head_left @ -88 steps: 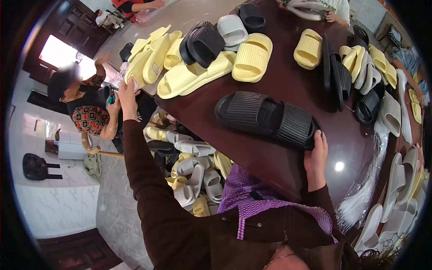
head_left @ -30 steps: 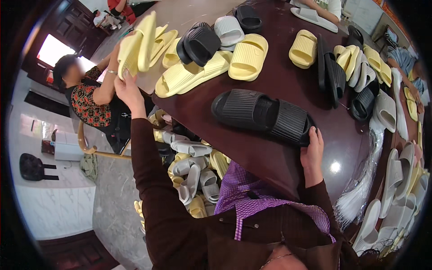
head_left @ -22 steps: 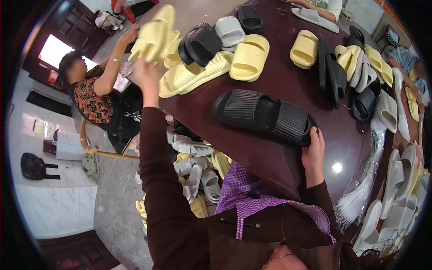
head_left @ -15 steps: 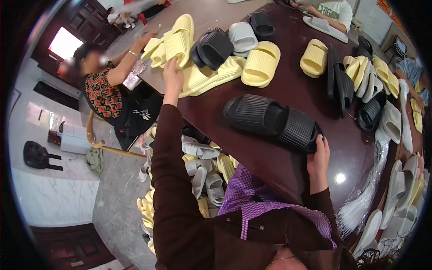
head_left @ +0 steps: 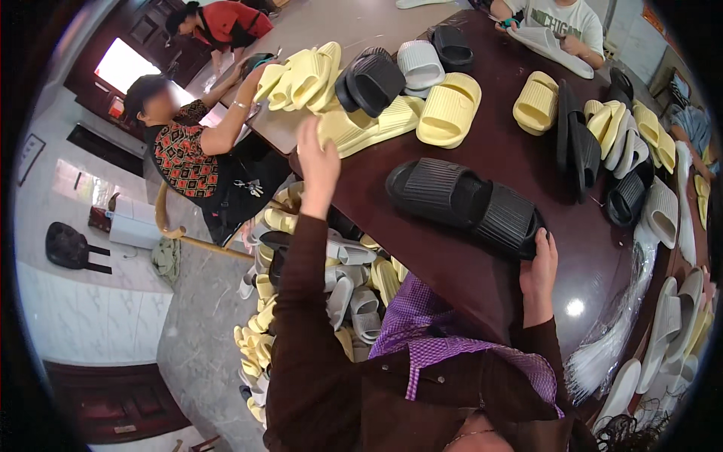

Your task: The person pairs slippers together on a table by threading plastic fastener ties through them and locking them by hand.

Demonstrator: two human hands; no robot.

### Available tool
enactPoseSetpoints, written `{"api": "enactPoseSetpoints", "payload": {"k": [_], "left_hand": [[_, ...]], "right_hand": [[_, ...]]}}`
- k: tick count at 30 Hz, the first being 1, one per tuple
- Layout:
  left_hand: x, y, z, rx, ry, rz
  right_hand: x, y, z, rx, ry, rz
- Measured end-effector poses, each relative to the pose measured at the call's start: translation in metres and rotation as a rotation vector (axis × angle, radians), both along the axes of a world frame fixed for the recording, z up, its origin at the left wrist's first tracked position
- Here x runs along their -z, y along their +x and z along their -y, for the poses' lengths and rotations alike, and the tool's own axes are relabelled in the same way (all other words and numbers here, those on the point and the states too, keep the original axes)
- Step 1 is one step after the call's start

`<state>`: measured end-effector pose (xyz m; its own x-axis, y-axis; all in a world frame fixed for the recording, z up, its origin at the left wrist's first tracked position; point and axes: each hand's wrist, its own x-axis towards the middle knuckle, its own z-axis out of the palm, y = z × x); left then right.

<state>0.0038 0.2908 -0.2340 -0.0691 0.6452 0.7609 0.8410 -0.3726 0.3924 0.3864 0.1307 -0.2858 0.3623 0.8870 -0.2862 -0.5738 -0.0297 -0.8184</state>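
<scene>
Left hand [head_left: 318,162] stretched far, fingers closed on the long yellow slipper [head_left: 369,128] at the table's [head_left: 467,279] far-left edge, right hand [head_left: 538,275] resting open against the near black slipper pair [head_left: 463,200]; sorting looks early, many loose slippers heaped on the floor [head_left: 324,294].

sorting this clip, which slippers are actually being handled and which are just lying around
In hand:
left hand on the flat yellow slippers
right hand at the black slipper pair

Lying about:
white slipper
yellow slipper
floor pile
</scene>
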Motion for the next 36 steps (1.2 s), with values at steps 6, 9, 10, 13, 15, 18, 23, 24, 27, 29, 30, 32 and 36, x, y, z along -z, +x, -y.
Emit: {"api": "enactPoseSetpoints", "payload": {"k": [6, 9, 10, 13, 15, 18, 23, 24, 27, 29, 30, 32, 36], "left_hand": [[0.05, 0.072, 0.056, 0.15, -0.189, 0.427], [0.078, 0.082, 0.058, 0.148, -0.256, 0.6], [0.083, 0.084, 0.057, 0.13, -0.281, 0.641], [0.091, 0.083, 0.056, 0.108, -0.314, 0.66], [0.09, 0.082, 0.057, 0.105, -0.328, 0.621], [0.09, 0.08, 0.059, 0.13, -0.289, 0.704], [0.068, 0.078, 0.1, 0.186, -0.295, 0.974], [0.068, 0.075, 0.116, 0.174, -0.347, 0.931], [0.083, 0.046, 0.18, 0.057, -0.479, 0.66], [0.117, 0.013, 0.234, -0.037, -0.671, 0.602], [0.143, -0.012, 0.263, -0.123, -0.874, 0.401], [0.225, -0.088, 0.375, 0.189, -1.354, 0.306], [0.223, -0.108, 0.36, 0.205, -1.405, 0.286]], "right_hand": [[-0.001, 0.003, 0.003, -0.002, -0.038, 0.011], [-0.003, 0.002, 0.002, -0.015, -0.017, -0.004], [-0.001, 0.002, 0.001, -0.017, -0.019, -0.006], [0.001, 0.003, 0.002, -0.006, -0.024, -0.013], [0.0, 0.003, 0.003, -0.011, -0.027, -0.013], [-0.002, 0.002, 0.004, -0.025, -0.03, -0.017], [-0.003, -0.002, 0.005, -0.019, -0.079, -0.003], [-0.004, 0.0, 0.006, -0.017, -0.092, 0.001], [-0.01, 0.0, 0.005, -0.001, -0.101, -0.011], [-0.016, -0.003, 0.003, 0.025, -0.082, -0.021], [-0.016, -0.004, 0.006, 0.033, -0.086, -0.03], [-0.02, -0.005, 0.008, -0.001, -0.057, -0.027], [-0.011, -0.004, 0.006, -0.008, -0.056, -0.027]]}}
